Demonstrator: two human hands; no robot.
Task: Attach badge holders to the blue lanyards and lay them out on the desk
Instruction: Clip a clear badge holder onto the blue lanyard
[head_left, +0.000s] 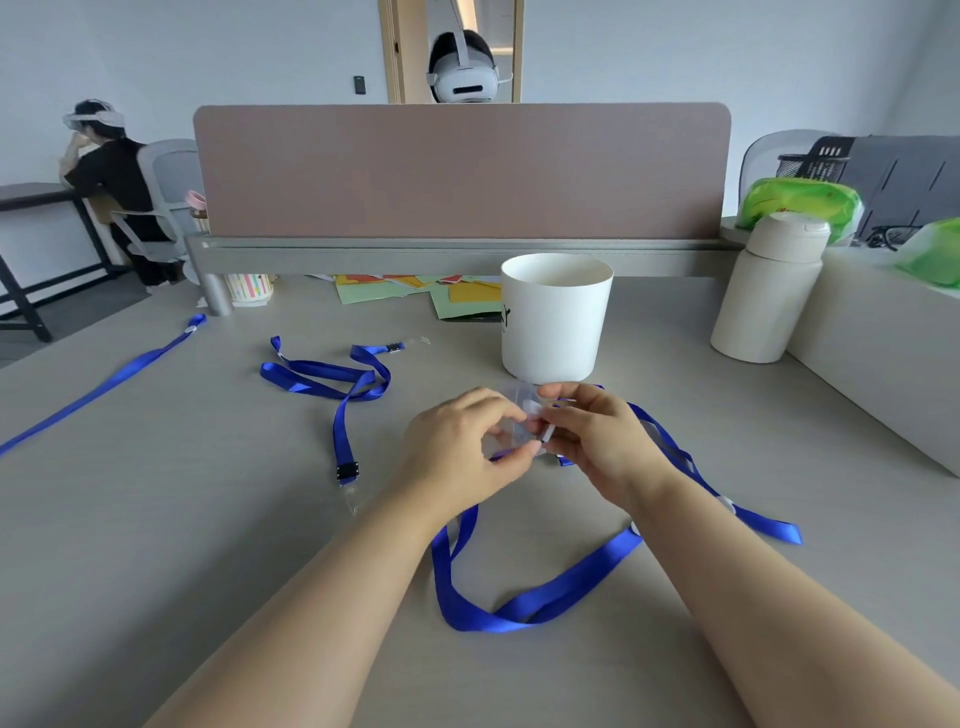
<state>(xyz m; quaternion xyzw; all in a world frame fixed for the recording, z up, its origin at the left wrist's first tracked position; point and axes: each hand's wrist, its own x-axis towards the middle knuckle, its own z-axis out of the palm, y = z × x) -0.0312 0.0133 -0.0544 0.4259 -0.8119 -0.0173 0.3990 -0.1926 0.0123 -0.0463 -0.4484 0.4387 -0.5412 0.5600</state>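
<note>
While both my hands are meeting at the centre of the frame, I am cataloguing what is lying before me.

Item, in hand: a clear, soft plastic badge holder (511, 431), glossy and nearly invisible against the desk. My left hand (460, 447) is pinching its lower edge with the fingers curled closed; my right hand (597, 436) is closing its fingertips on the small clip end, presumably to thread it through the holder's slot. I am holding both close together and low over the desk, likely for steadiness.

Item, beneath my wrists: a blue woven-satin lanyard ribbon (519, 608), flat and shiny, looping toward the bottom centre and trailing out to the right.

Item, centre left: a second blue lanyard in a loose heap (332, 376), its black clasp end (347, 470) pointing down the frame; whether a holder is hanging there I cannot tell.

Item, far left: a third blue lanyard lying stretched out straight (98, 387), seemingly laid out.

Item, above my hands: a tall white matte cylindrical cup (553, 317).

Item, right: a cream smooth flask with a rounded lid (763, 291).

Surface: a pale grey matte desk (182, 519).
</note>
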